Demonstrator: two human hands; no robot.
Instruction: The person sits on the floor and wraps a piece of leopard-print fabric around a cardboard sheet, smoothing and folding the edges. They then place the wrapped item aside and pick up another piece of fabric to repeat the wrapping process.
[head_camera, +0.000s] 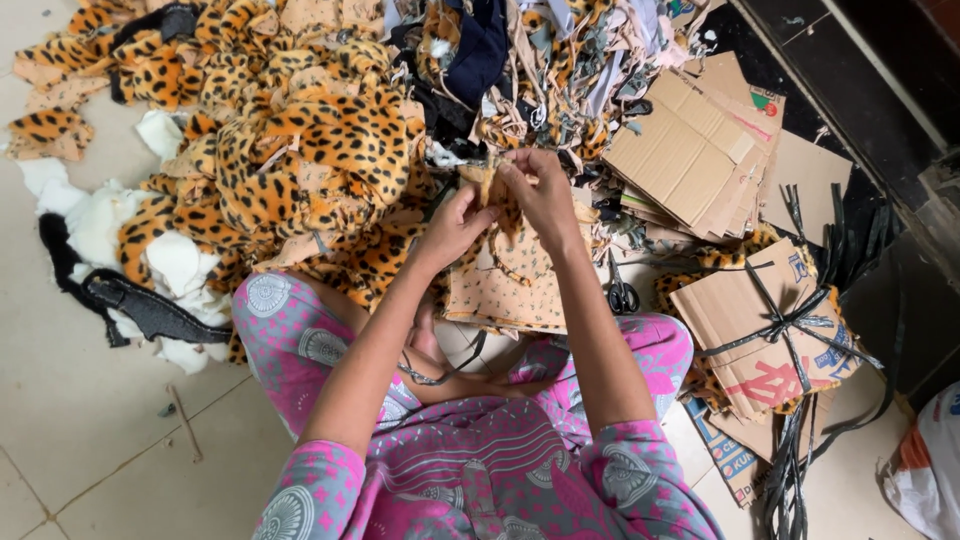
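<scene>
Soft, even daylight over the whole frame; the pale tiled floor (60, 400) at 8 o'clock is brightest, without harsh glare. Shadows are faint and diffuse, the only deep dark being the black strip (850, 90) at 1 to 2 o'clock. Focus is sharp at centre on the hands (500, 205); wide-angle bending and slight softness show toward the corners, notably at 4 o'clock.

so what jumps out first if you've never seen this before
First the big heap of leopard-print plush fabric, filling the upper left of the floor. At centre, the left hand and right hand pinch a small leopard-print fabric piece between them. To the right lie flattened cardboard sheets and a cardboard bundle tied with black strap, with black-handled scissors beside the knee.
</scene>
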